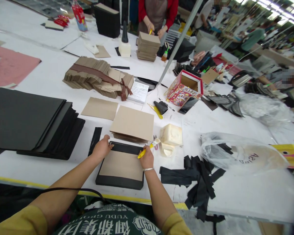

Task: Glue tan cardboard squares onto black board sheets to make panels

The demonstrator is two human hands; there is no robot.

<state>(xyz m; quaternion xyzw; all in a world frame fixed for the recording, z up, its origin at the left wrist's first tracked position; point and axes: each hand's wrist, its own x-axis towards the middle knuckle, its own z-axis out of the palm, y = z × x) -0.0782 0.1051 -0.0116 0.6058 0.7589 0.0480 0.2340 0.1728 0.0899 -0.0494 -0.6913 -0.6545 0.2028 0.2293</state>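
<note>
In front of me lies a brown cardboard panel (pixel 122 165) framed by black sheet material along its edges. My left hand (pixel 102 147) is closed at the panel's far left corner, fingers on the black border. At the far right corner is my right hand (pixel 147 158), closed round a yellow-handled brush (pixel 145 151); its bristle end points right, towards a glue-crusted, cream-coloured container (pixel 171 135). Just beyond the panel stands a stack of brown cardboard sheets (pixel 133 122). A black strip (pixel 95 141) lies beside my left hand.
A tall pile of black sheets (pixel 26 117) occupies the left. Loose black strips (pixel 198 179) and a plastic bag (pixel 242 153) lie right. Tied cardboard pieces (pixel 95 75), a red box (pixel 185 86) and a slanting metal pole (pixel 178 42) stand farther back. A co-worker (pixel 156 16) works opposite.
</note>
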